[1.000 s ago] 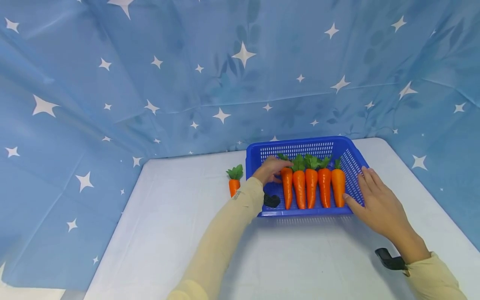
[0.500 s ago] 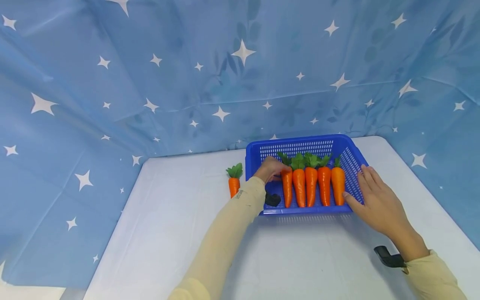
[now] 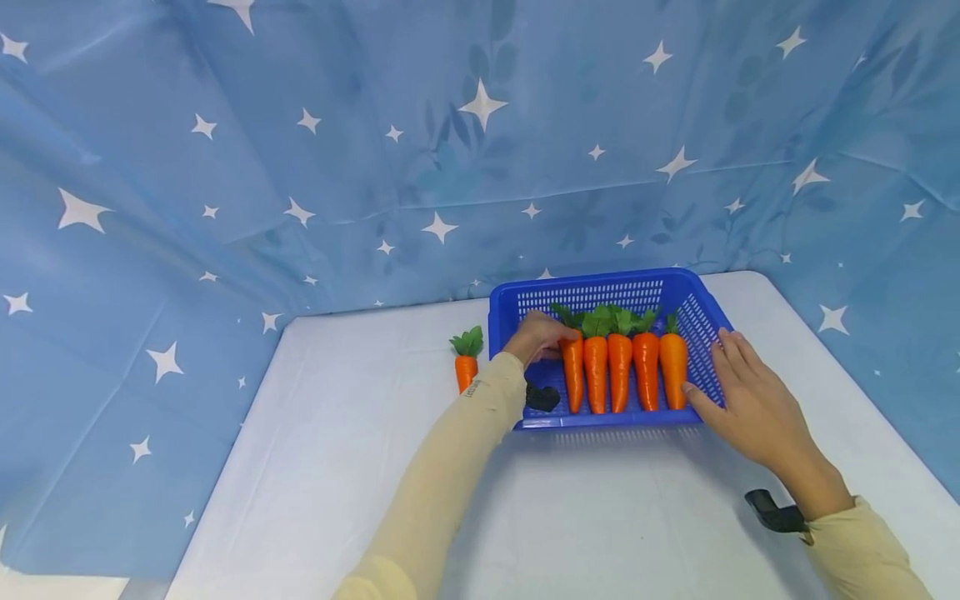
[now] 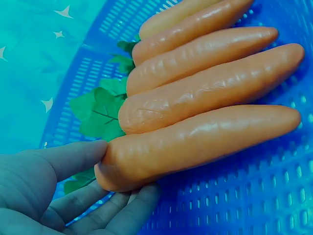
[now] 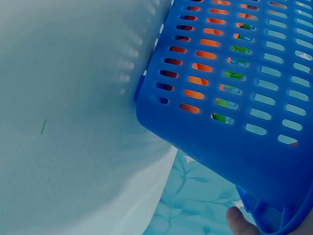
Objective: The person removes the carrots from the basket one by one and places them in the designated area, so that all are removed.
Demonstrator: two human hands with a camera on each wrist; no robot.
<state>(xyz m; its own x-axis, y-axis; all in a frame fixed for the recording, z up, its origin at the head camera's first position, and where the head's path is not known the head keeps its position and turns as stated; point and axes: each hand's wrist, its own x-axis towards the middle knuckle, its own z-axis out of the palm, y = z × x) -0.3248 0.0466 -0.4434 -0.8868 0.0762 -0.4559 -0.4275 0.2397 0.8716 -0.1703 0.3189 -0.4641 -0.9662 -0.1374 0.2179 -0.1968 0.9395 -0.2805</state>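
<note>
In the head view a row of several orange toy carrots with green leaves lies side by side in a blue plastic basket (image 3: 600, 421). My left hand (image 3: 538, 335) reaches over the basket's left side and holds the leftmost carrot (image 3: 573, 375) by its leafy end. Up close in the left wrist view, the thumb is on one side of this carrot (image 4: 195, 147) and the fingers (image 4: 139, 208) are on the other. My right hand (image 3: 757, 408) rests with fairly straight fingers along the basket's right rim. Only a fingertip (image 5: 237, 220) of it shows in the right wrist view.
Another carrot (image 3: 467, 371) lies on the white table (image 3: 360, 417) left of the basket, partly hidden by the left sleeve. A blue star-patterned cloth (image 3: 375, 167) hangs behind the table. Black wrist-camera mounts (image 3: 774, 512) stick out at the wrists.
The left thumb and fingers have come down and closed on the end of the leftmost carrot. My right hand stays at the basket's rim. The head view has shifted slightly.
</note>
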